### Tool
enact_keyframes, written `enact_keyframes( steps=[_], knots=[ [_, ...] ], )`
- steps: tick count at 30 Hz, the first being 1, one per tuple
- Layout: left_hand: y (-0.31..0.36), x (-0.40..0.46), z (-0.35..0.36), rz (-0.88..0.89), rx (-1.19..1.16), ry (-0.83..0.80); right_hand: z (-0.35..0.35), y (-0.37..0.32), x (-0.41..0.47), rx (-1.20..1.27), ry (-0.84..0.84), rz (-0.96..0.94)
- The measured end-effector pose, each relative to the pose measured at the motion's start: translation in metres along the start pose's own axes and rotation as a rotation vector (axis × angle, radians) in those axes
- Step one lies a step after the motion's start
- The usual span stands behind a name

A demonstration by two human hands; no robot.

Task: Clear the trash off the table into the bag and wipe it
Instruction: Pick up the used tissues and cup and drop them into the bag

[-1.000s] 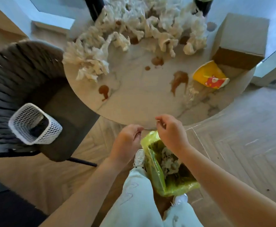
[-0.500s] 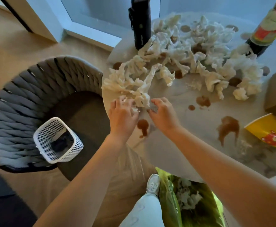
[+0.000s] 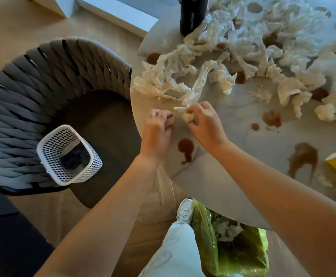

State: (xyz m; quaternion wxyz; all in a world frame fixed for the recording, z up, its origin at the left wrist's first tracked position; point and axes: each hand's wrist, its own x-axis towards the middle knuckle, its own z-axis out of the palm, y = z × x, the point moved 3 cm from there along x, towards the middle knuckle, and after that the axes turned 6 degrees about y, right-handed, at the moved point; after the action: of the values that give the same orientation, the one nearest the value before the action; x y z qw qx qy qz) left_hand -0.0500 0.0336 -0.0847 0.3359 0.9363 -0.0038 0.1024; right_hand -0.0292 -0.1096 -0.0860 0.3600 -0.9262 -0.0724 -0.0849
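Crumpled tissues (image 3: 249, 47) covered the upper right of the frame, on the round table (image 3: 213, 182) among brown stains (image 3: 185, 148). In the centre, the right hand (image 3: 205, 124) gripped a tissue wad (image 3: 188, 116) with a long strip rising from it. The left hand (image 3: 158, 130), just beside, was curled closed on a small piece. The green bag (image 3: 233, 250) with tissues inside stood at the bottom, under the table edge.

A wood-plank floor (image 3: 43, 21) in a warm tan is laid under everything. A grey woven-backed chair (image 3: 43, 76) with a dark seat is drawn up against the left edge of a round, pale marbled tabletop (image 3: 213, 176). A white sill or baseboard (image 3: 113, 13) is lit bluish by daylight at the top.
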Motion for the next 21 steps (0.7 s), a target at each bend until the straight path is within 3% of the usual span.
enact_keyframes(
  steps=[13,21],
  knots=[
    [0.073,-0.096,-0.004,0.098,-0.087,0.053,-0.082,0.023,-0.102,0.094,0.232,-0.005],
    [0.136,-0.256,0.04,0.318,-0.14,-0.145,-0.136,0.068,-0.278,0.139,0.26,0.048]
  ],
)
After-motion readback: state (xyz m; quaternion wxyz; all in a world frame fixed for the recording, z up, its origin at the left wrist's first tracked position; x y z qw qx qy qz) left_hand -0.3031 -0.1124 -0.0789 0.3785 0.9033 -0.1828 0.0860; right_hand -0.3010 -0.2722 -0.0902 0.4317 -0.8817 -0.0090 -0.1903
